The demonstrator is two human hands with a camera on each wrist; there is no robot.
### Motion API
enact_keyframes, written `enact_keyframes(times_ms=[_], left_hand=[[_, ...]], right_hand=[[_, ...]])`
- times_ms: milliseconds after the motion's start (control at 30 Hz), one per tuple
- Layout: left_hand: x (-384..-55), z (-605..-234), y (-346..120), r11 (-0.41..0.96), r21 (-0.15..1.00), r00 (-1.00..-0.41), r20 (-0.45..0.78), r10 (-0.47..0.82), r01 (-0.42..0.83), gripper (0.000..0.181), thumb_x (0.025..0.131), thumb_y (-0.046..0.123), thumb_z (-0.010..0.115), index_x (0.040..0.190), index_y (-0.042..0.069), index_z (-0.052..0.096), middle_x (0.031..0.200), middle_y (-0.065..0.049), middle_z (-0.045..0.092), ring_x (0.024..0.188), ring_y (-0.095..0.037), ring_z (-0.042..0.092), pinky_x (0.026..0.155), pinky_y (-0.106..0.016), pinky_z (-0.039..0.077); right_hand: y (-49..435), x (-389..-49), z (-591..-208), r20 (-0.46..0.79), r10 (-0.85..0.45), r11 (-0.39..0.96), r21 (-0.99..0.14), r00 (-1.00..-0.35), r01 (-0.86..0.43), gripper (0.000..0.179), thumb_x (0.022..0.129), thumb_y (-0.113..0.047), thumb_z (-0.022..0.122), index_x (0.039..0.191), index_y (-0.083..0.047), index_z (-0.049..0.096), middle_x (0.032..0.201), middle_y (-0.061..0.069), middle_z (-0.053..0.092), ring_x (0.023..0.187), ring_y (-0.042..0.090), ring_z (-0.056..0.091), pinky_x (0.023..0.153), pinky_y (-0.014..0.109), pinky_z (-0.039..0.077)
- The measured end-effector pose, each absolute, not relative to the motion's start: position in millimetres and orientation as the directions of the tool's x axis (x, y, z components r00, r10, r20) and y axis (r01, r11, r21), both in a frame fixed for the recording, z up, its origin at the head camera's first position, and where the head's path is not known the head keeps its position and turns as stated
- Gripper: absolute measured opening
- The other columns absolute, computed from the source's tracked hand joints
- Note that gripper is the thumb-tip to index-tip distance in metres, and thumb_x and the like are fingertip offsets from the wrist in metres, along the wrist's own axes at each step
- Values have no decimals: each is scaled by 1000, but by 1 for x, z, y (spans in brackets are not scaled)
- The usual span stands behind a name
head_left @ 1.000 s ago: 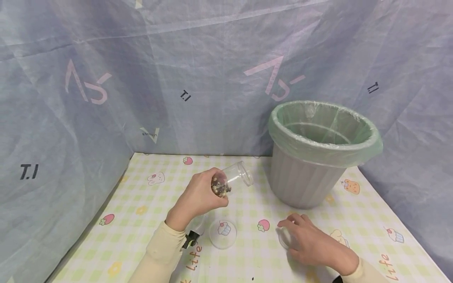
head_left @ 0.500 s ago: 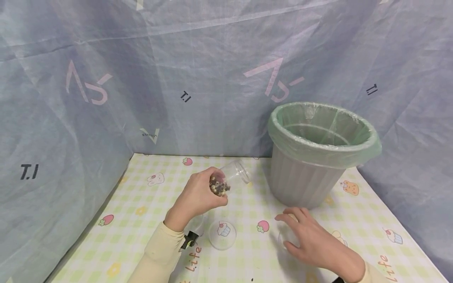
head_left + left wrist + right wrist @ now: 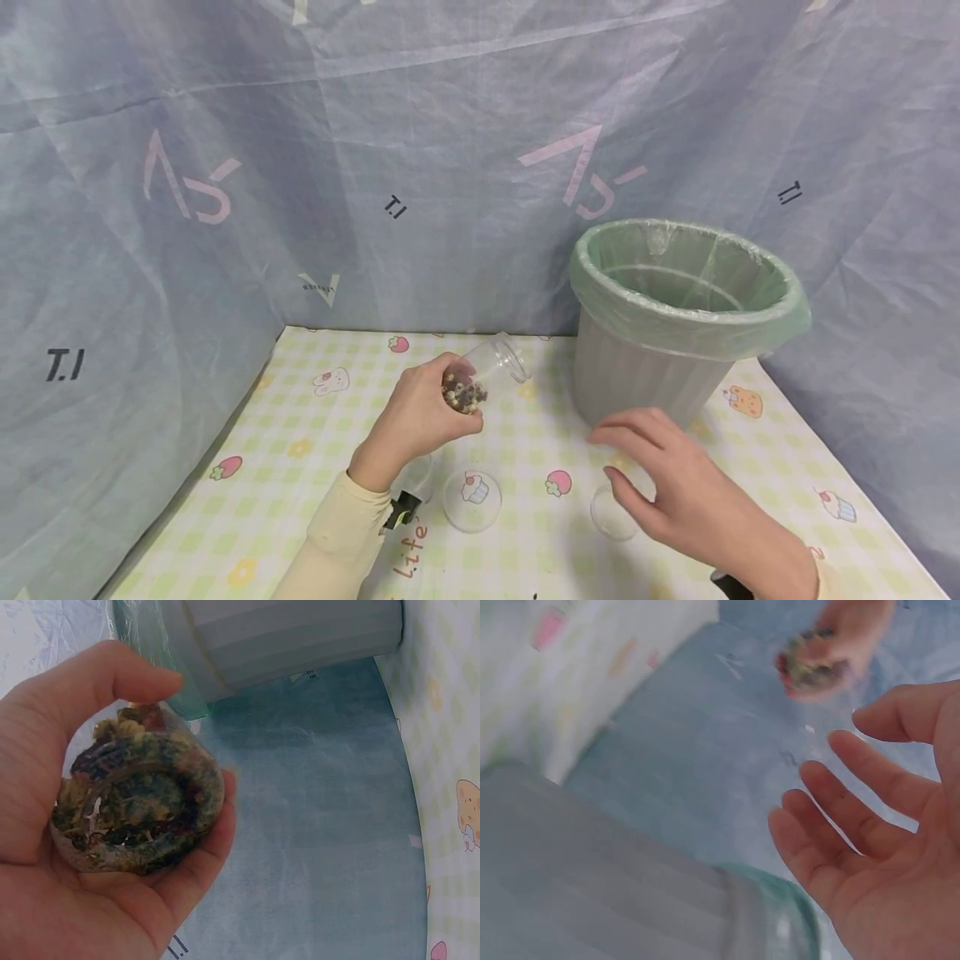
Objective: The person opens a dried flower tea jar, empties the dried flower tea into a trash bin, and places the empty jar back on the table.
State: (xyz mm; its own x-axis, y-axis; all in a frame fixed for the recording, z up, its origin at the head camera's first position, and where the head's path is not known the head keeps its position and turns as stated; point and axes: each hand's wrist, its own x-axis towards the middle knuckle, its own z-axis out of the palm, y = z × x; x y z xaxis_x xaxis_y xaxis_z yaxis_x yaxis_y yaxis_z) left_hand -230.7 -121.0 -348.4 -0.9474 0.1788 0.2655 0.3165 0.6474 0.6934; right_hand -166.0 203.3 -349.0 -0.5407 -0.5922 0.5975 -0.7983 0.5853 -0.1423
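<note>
My left hand (image 3: 427,408) grips a clear jar (image 3: 491,362) by its base end, tilted with the open mouth up and to the right. Dried flower buds (image 3: 462,394), pale and dark, lie in the bottom of the jar; the left wrist view shows them through the jar's base (image 3: 142,802). My right hand (image 3: 675,483) hovers over the right part of the table with fingers relaxed and nothing in them. Beneath it, a clear round lid (image 3: 613,513) lies flat on the tablecloth. Another clear disc (image 3: 472,501) lies below the jar.
A grey bin (image 3: 637,375) with a green liner bag (image 3: 690,325) stands at the back right. Another clear container (image 3: 416,475) is partly hidden behind the left wrist. A checked tablecloth (image 3: 315,450) covers the table, and blue-grey sheeting (image 3: 450,167) hangs behind it.
My right hand has let go of the clear lid and risen off the table, leaving the lid there. The left hand and jar have barely shifted.
</note>
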Motion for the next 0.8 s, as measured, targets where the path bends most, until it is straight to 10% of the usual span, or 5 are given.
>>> enact_keyframes(times_ms=[467,800], left_hand=[[-233,-349,-121,646,694,-947,268,179,319,47,72,23,85,115,27,67,104,10,69,86,-10,63,77,-33,55],[-231,-351,-122,635,707,-949,265,168,310,47,70,23,84,114,26,67,97,8,69,80,-10,64,73,-33,55]], right_hand=[[209,-171,-286,864,-427,582,36,-267,-813,38,101,-26,50,112,1,74,112,16,71,107,38,60,110,22,35],[234,-190,-269,890,-364,718,81,-275,-691,47,101,-33,50,118,4,72,115,25,68,105,48,57,110,26,34]])
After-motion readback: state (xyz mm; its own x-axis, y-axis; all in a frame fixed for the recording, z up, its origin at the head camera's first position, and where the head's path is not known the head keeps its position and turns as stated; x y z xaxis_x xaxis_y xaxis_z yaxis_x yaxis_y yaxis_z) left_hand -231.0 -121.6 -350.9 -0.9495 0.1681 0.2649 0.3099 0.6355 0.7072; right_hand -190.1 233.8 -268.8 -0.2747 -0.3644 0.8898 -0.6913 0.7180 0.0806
